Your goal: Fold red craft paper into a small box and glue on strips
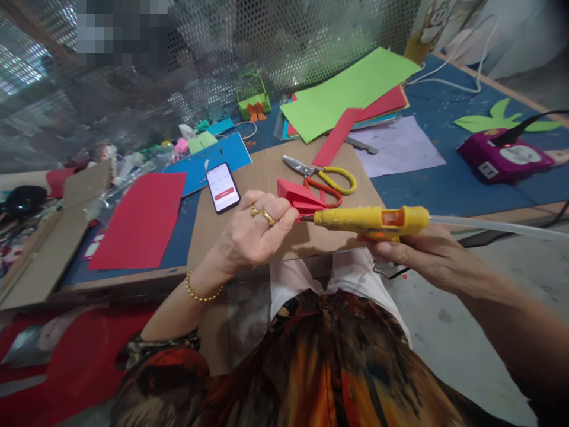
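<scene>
My left hand [260,228] is closed, pinching a folded red paper piece [299,194] between thumb and fingers. In my right hand [420,252] is a yellow hot glue gun [362,220], its handle wrapped by my fingers. The gun's dark nozzle points left and meets the red paper at my left fingertips. A clear glue stick [489,225] sticks out of the gun's rear end. Just behind the folded paper lie scissors [340,181] with yellow and red handles, partly hidden by it. They rest on a cardboard sheet [262,160].
A phone [223,188] lies left of the scissors, beside a red sheet [144,216] and a blue sheet [235,157]. Green sheets [351,89] and a red strip [336,137] lie at the back. A small green basket [253,102] and a purple power socket [504,155] also stand on the table.
</scene>
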`<state>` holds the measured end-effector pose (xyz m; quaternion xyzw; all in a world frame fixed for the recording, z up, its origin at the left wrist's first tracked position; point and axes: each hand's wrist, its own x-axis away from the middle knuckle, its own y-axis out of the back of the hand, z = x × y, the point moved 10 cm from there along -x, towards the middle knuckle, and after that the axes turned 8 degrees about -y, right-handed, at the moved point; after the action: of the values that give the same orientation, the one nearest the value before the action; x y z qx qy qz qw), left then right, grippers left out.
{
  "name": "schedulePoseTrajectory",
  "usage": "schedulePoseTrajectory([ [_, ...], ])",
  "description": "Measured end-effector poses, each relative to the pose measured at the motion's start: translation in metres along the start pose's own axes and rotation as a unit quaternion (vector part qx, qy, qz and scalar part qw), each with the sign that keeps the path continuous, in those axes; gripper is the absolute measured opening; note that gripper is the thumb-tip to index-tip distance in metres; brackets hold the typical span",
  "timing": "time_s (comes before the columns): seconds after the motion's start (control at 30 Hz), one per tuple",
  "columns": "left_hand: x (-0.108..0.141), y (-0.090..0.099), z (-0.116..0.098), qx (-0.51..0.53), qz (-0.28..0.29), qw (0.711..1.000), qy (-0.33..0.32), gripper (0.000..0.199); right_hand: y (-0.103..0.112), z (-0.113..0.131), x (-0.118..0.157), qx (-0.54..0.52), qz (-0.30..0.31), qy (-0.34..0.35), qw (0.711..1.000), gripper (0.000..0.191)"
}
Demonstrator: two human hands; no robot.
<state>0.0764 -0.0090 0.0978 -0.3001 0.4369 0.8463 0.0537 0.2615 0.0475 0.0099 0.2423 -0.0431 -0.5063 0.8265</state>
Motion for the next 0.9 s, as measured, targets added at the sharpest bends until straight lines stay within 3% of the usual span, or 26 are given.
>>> schedulePoseTrajectory([
  [0.3, -0.001, 0.002, -0.003, -0.008, -0.009, 1.0, -0.014, 0.017, 0.001, -0.009, 0.0, 0.0, 0.011, -0.063, 0.998, 0.055],
  [0.43, 0.003, 0.0, 0.001, 0.018, -0.01, 1.0, 0.001, 0.028, 0.001, -0.011, 0.001, -0.002, 0.015, -0.08, 0.997, 0.057],
  [0.77, -0.005, 0.003, -0.002, -0.061, 0.013, 0.998, -0.014, 0.013, 0.007, 0.001, 0.003, -0.017, -0.024, 0.003, 1.0, 0.043],
  [0.9, -0.005, 0.004, -0.001, -0.063, 0.005, 0.998, -0.007, 0.014, 0.014, -0.012, 0.013, 0.004, -0.05, 0.01, 0.999, 0.041],
])
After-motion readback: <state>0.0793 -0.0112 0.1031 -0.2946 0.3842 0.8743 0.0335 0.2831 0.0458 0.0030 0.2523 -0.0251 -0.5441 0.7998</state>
